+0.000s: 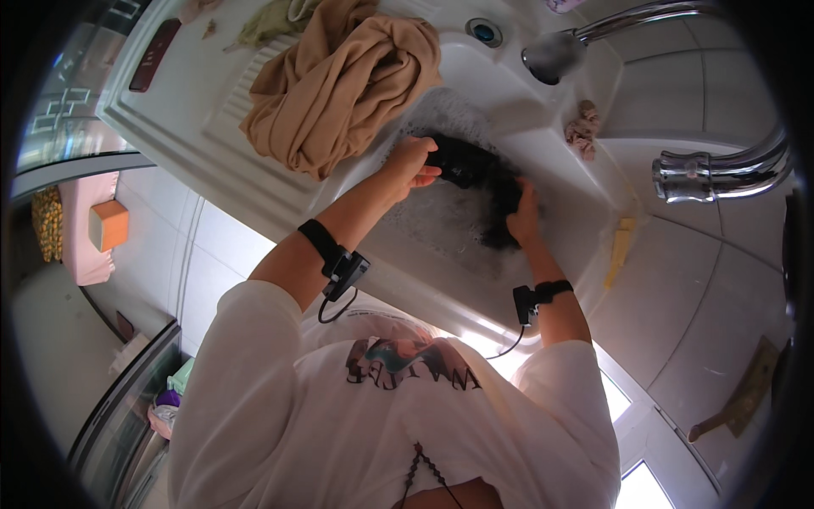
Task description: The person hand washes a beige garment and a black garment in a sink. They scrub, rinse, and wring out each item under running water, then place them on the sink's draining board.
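Observation:
A black wet cloth (467,167) lies partly under soapy water in a white laundry sink (413,264). Its upper left end is at my left hand (412,168), whose thumb and fingers close around the edge. My right hand (524,215) grips the cloth's right side near the water. Suds float around the cloth, and its lower part is blurred by the water. Left of the basin, a heap of tan fabric (343,89) rests on the sink's ribbed washboard. Both my forearms wear black straps with small devices.
A chrome faucet (556,56) overhangs the basin's upper right, with a second chrome pipe (706,177) farther right. A crumpled pinkish cloth (582,130) lies on the right rim. A dark red flat object (155,55) and greenish cloth (270,24) lie at the upper left.

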The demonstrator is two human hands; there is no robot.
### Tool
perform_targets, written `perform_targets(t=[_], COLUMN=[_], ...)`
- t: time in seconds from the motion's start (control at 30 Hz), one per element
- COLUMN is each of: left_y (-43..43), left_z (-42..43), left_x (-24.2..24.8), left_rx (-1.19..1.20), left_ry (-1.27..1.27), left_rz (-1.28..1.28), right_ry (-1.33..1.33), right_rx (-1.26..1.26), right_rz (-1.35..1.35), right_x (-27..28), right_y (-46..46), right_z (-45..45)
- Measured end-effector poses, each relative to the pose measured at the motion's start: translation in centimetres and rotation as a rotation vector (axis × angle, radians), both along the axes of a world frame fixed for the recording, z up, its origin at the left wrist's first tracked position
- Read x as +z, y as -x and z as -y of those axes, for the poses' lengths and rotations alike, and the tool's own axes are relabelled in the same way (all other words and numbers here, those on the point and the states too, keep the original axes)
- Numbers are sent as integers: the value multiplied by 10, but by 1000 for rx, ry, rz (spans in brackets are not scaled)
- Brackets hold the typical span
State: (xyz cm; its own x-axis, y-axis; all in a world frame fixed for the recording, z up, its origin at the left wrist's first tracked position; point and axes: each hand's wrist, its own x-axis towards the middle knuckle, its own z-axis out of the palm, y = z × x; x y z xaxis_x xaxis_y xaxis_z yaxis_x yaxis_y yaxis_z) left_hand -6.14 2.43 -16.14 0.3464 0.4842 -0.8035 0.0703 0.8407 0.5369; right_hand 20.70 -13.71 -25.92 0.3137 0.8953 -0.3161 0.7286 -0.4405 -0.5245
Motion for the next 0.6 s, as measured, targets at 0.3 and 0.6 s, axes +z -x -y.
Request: perform_targets(t=[0.3, 0.6], left_y=[-10, -9], left_z=[-1, 3], left_x=[-5, -9], left_rx=[-33, -50], left_ry=[2, -12], left_rz=[-7, -38], right_ry=[-70, 63], right_rx=[-584, -219], right_rz=[-276, 101], right_x=[28, 8], right_y=[-64, -4], right_z=[7, 4])
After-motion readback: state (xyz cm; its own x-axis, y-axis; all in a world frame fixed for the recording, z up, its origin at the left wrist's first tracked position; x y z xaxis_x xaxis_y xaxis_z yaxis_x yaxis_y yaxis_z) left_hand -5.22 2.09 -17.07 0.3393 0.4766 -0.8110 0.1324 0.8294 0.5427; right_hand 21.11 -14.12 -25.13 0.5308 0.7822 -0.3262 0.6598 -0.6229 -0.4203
